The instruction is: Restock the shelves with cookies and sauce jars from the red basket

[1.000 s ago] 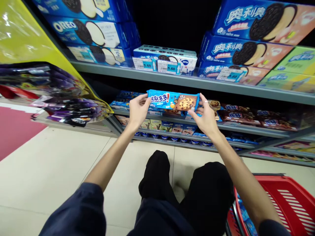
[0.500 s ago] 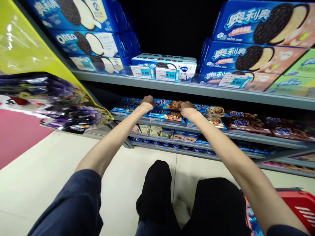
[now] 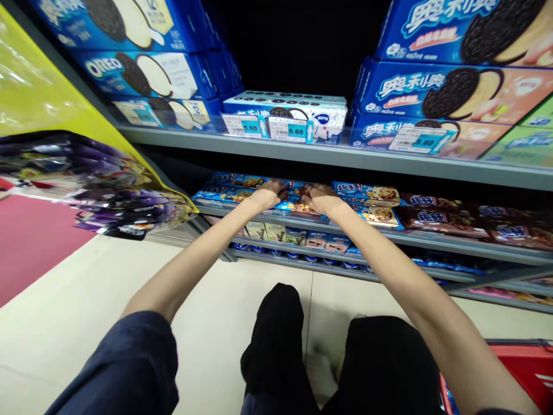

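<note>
Left hand: the left hand (image 3: 268,196) is reached forward to the middle shelf (image 3: 415,237), palm down, fingers curled closed over the left end of a pack.
Right hand: the right hand (image 3: 322,200) mirrors it – fingers folded down over the right end of the same pack.
Thing held: a blue chocolate-chip cookie pack (image 3: 296,191), lying flat on the row of like packs at the front of the shelf.
Direction from the hands: the pack sits directly between them, touching both.
Long axis: left to right, parallel to the shelf's front edge – one hand at each end.
Nearer hand: neither; both arms are stretched about equally.
Neighbours: more cookie packs (image 3: 374,195) lie just beside it on the right; Oreo boxes (image 3: 147,75) and price tags (image 3: 287,129) are on the shelf above.
Low right: the corner of a red basket (image 3: 533,369) on the floor.
</note>
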### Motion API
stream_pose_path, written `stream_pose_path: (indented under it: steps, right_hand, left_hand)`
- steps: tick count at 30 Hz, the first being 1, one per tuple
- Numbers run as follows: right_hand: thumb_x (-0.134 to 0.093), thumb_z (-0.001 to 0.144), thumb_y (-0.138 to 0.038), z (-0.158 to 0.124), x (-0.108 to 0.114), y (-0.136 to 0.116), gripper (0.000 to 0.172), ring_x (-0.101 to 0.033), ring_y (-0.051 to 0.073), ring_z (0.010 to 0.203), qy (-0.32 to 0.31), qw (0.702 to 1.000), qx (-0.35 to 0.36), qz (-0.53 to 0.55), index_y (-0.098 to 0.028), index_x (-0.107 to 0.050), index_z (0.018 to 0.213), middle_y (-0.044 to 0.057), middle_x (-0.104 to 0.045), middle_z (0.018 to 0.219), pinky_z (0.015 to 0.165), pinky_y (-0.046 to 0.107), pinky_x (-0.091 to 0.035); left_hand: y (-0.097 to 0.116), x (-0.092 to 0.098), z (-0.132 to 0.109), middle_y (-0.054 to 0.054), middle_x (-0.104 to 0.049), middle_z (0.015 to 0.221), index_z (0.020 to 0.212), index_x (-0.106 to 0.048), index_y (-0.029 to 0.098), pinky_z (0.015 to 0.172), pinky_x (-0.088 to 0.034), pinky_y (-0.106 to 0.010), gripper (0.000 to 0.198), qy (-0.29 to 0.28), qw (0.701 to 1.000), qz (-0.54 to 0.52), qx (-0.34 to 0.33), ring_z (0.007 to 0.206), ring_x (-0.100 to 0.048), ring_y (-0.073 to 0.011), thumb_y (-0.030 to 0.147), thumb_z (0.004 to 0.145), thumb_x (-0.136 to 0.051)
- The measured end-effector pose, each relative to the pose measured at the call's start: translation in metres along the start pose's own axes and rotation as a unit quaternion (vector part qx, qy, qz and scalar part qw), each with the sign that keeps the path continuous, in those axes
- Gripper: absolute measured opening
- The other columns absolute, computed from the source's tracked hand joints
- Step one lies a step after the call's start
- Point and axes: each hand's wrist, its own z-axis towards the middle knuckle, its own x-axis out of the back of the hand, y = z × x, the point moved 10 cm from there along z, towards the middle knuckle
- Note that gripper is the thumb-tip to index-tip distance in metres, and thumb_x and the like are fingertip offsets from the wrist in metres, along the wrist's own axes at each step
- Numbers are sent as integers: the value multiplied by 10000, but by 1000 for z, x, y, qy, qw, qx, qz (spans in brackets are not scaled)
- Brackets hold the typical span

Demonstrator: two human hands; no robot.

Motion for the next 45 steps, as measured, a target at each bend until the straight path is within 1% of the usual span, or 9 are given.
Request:
stream_pose_path:
  steps: [3, 6, 9, 12, 15, 19, 25, 31, 45]
  right_hand:
    - [-406, 1089, -359, -2, -3, -3, 489, -580, 356, 1359, 7, 1000, -4, -2, -66, -648, 1397, 223, -604, 1482, 1144, 423, -444]
    - [-377, 1103, -330, -12, 1, -5, 491, -547, 357, 1392, 22, 1000, -11, -7, -34, -627, 1404, 231, -583, 1500, 1179, 432, -415]
    - [-375, 1105, -308, -38, 20, -13, 480, -529, 344, 1399, 110, 994, 6, 13, -54, -575, 1460, 215, -528, 1553, 1192, 434, -406]
    - [-414, 1098, -308, -68, 32, -32, 412, -636, 282, 1229, 186, 978, 60, 79, -131, -620, 1406, 166, -614, 1431, 1071, 372, -503]
    - [-443, 1091, -298, -75, 17, -63, 337, -656, 248, 1138, 162, 975, 113, 97, -158, -700, 1258, 123, -679, 1254, 1007, 340, -530]
    - [-456, 1061, -203, -58, -8, -92, 291, -625, 273, 1156, 125, 984, 114, 49, -129, -699, 1203, 149, -670, 1251, 1020, 372, -513]
    - [-439, 1036, -160, -47, -13, -93, 261, -605, 308, 1150, 152, 982, 105, 41, -129, -678, 1135, 181, -668, 1202, 969, 410, -516]
    - [-396, 1019, -120, -44, -18, -93, 279, -588, 319, 1112, 175, 976, 120, 41, -131, -669, 1074, 193, -678, 1147, 944, 414, -506]
    - [-393, 999, -64, -35, -19, -98, 318, -622, 352, 1156, 144, 985, 88, 38, -50, -686, 1120, 241, -686, 1175, 1030, 459, -516]
  left_hand:
    - [4, -3, -5, -162, -745, 1283, 1256, -757, 134, 1092, -483, -377, 401, 14, 1000, -15, -13, 1222, -674, -301, 335, 1022, -500]
    - [8, 9, -9, -181, -723, 1327, 1258, -742, 101, 1133, -456, -388, 400, 42, 998, -36, -21, 1258, -650, -291, 289, 1027, -475]
    - [8, 35, -26, -195, -667, 1413, 1340, -672, 60, 1186, -400, -365, 439, 103, 993, -58, -18, 1339, -586, -264, 284, 1055, -424]
    - [-1, 53, -62, -152, -727, 1258, 1235, -715, 109, 1122, -438, -356, 394, 147, 983, -106, -31, 1203, -636, -242, 358, 1059, -465]
    - [-11, 47, -98, -111, -733, 1082, 1053, -765, 163, 1047, -464, -373, 300, 127, 982, -121, -69, 1087, -635, -244, 399, 1010, -584]
    - [-33, 32, -122, -115, -699, 1033, 1013, -762, 155, 1012, -461, -380, 252, 122, 984, -109, -71, 1059, -609, -246, 340, 1003, -593]
    - [-39, 27, -113, -105, -698, 995, 1056, -757, 135, 979, -467, -388, 200, 149, 979, -101, -98, 1034, -596, -257, 277, 976, -642]
    - [-37, 24, -104, -129, -718, 1009, 1007, -790, 128, 952, -467, -376, 223, 140, 981, -80, -109, 1044, -612, -267, 271, 993, -620]
    - [-33, 23, -100, -142, -705, 946, 1004, -816, 129, 885, -460, -370, 301, 108, 986, -37, -120, 967, -612, -270, 315, 1014, -579]
